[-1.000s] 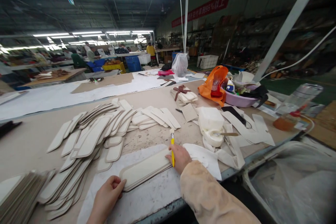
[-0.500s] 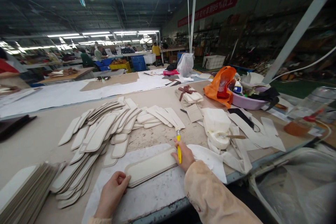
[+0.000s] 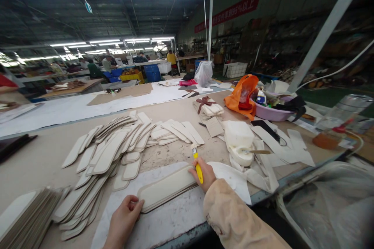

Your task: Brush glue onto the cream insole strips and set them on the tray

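Note:
A short stack of pale, round-cornered strips point(image 3: 166, 188) lies in front of me on a white sheet point(image 3: 175, 223). At its left end, my left hand point(image 3: 125, 214) is closed, thumb and fingertips gripping the stack's edge. My right hand point(image 3: 204, 175) is wrapped around a yellow-handled paintbrush point(image 3: 199, 172), bristles pointing up and away. The thumb side of that hand also touches the stack's right end. Beyond, many similar strips point(image 3: 109, 151) lie fanned in overlapping rows. A white tub point(image 3: 244, 155) with a flat stick point(image 3: 258, 151) across it stands right of the brush.
At lower left is a tall pile of strips point(image 3: 22, 218). A tied bundle point(image 3: 210, 108), an orange bag point(image 3: 241, 95) and a purple basin point(image 3: 271, 113) sit at the back right. A jar of amber liquid point(image 3: 329, 138) stands near the right edge. Co-workers are in the distance.
The camera view has shifted slightly. The brush leans a little further left at its bristle end. Both hands stay at the ends of the stack.

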### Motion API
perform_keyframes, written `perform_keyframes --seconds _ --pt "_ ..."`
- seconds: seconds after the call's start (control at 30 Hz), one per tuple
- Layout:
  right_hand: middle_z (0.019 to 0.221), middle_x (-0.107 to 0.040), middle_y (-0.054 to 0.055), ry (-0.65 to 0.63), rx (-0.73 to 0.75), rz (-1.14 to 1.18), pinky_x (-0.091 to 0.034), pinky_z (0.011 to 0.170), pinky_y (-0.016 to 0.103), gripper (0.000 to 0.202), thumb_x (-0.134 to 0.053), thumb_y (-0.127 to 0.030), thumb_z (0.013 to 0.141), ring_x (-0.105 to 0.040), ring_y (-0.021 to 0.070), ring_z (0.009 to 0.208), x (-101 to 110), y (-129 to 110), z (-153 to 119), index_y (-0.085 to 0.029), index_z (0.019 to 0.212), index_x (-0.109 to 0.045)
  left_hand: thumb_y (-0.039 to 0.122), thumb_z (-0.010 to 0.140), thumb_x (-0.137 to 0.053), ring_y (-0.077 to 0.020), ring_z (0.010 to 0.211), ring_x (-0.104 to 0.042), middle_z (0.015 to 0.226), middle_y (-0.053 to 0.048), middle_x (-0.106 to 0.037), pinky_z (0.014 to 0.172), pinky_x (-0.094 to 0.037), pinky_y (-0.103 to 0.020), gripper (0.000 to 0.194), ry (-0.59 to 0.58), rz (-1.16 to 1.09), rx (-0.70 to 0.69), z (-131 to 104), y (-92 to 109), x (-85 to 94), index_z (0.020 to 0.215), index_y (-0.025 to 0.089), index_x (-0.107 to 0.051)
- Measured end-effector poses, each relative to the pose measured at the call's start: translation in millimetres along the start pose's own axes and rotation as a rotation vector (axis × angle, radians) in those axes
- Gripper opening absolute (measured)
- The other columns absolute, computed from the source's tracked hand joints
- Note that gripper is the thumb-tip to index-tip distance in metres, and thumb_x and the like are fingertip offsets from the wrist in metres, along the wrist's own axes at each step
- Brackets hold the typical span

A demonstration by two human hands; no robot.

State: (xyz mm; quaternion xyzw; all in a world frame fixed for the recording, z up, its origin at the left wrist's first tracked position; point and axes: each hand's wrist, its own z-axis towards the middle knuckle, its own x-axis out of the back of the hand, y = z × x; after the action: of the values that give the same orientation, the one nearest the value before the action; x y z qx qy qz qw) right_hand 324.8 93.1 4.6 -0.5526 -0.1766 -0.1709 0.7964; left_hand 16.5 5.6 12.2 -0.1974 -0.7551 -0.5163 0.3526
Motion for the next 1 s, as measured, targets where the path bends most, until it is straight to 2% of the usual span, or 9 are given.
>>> perform_keyframes --seconds 0.27,0.4,0.47,0.57,0.67,0.73,0.77,0.83,1.0 --pt "0.060 -0.047 -0.005 0.010 -0.032 0.014 -0.035 0.052 0.024 0.018 -0.058 -0.032 0.078 -0.045 0.0149 0.052 0 -2 1 -0.025 0.085 -0.044 0.060 0.073 -0.048 -0.0199 0.053 -0.059 0.050 0.006 -0.056 0.055 -0.039 -0.029 0.039 0.013 0.012 -0.023 1 -5 -3.7 0.084 0.023 -0.051" --pt "0.066 -0.053 -0.004 0.019 -0.020 0.085 -0.038 0.054 0.024 0.020 -0.060 -0.030 0.077 -0.048 0.0145 0.054 6 -10 3 -0.024 0.087 -0.044 0.062 0.071 -0.050 -0.0202 0.054 -0.059 0.059 0.004 -0.058 0.054 -0.042 -0.031 0.047 0.032 0.043 -0.044 1 -2 4.8 0.095 0.021 -0.051" --pt "0.071 -0.057 -0.003 -0.005 0.015 0.145 -0.040 0.056 0.025 0.021 -0.062 -0.030 0.077 -0.050 0.0142 0.056 11 -17 3 -0.024 0.088 -0.044 0.064 0.069 -0.051 -0.0227 0.065 -0.062 0.073 0.000 -0.062 0.060 -0.046 -0.034 0.058 0.123 0.078 -0.114 0 10 14.5 0.104 0.018 -0.052" --pt "0.077 -0.060 -0.002 -0.064 0.087 0.246 -0.042 0.058 0.025 0.024 -0.064 -0.031 0.078 -0.052 0.0137 0.059 20 -33 4 -0.024 0.088 -0.044 0.060 0.068 -0.058 -0.0295 0.107 -0.057 0.112 -0.012 -0.061 0.090 -0.045 -0.041 0.066 0.195 0.104 -0.338 -2 45 27.6 0.116 0.015 -0.053" --pt "0.082 -0.061 -0.002 -0.091 0.100 0.387 -0.044 0.062 0.025 0.027 -0.067 -0.032 0.078 -0.053 0.0135 0.064 26 -49 4 -0.025 0.087 -0.042 0.048 0.067 -0.067 -0.0289 0.121 -0.048 0.127 -0.010 -0.056 0.103 -0.035 -0.039 0.057 -0.003 0.054 -0.547 -3 91 28.7 0.116 0.020 -0.058" --pt "0.083 -0.061 -0.002 -0.091 0.080 0.477 -0.045 0.063 0.025 0.030 -0.068 -0.033 0.078 -0.054 0.0133 0.066 28 -56 4 -0.025 0.086 -0.040 0.042 0.070 -0.065 -0.0251 0.098 -0.059 0.102 -0.006 -0.067 0.089 -0.043 -0.034 0.035 -0.210 0.032 -0.588 -3 117 22.6 0.099 0.021 -0.066" --pt "0.082 -0.061 -0.002 -0.081 0.067 0.518 -0.045 0.062 0.025 0.031 -0.068 -0.033 0.078 -0.053 0.0131 0.065 29 -57 5 -0.025 0.086 -0.040 0.040 0.073 -0.063 -0.0219 0.083 -0.060 0.085 -0.003 -0.068 0.077 -0.045 -0.031 0.025 -0.297 0.023 -0.579 -3 127 18.6 0.086 0.020 -0.068" --pt "0.080 -0.059 -0.003 -0.041 0.041 0.584 -0.044 0.061 0.024 0.032 -0.069 -0.034 0.077 -0.052 0.0123 0.064 32 -57 6 -0.025 0.086 -0.039 0.041 0.078 -0.057 -0.0164 0.062 -0.053 0.064 0.001 -0.060 0.059 -0.040 -0.026 0.026 -0.404 -0.029 -0.510 -4 140 11.1 0.070 0.018 -0.064" --pt "0.075 -0.053 -0.005 0.021 -0.040 0.722 -0.043 0.055 0.023 0.035 -0.070 -0.037 0.075 -0.049 0.0106 0.058 37 -52 10 -0.025 0.085 -0.038 0.050 0.078 -0.057 -0.0135 0.059 -0.049 0.067 0.000 -0.060 0.054 -0.035 -0.024 0.036 -0.508 -0.349 -0.230 -19 145 -3.0 0.080 0.014 -0.064"
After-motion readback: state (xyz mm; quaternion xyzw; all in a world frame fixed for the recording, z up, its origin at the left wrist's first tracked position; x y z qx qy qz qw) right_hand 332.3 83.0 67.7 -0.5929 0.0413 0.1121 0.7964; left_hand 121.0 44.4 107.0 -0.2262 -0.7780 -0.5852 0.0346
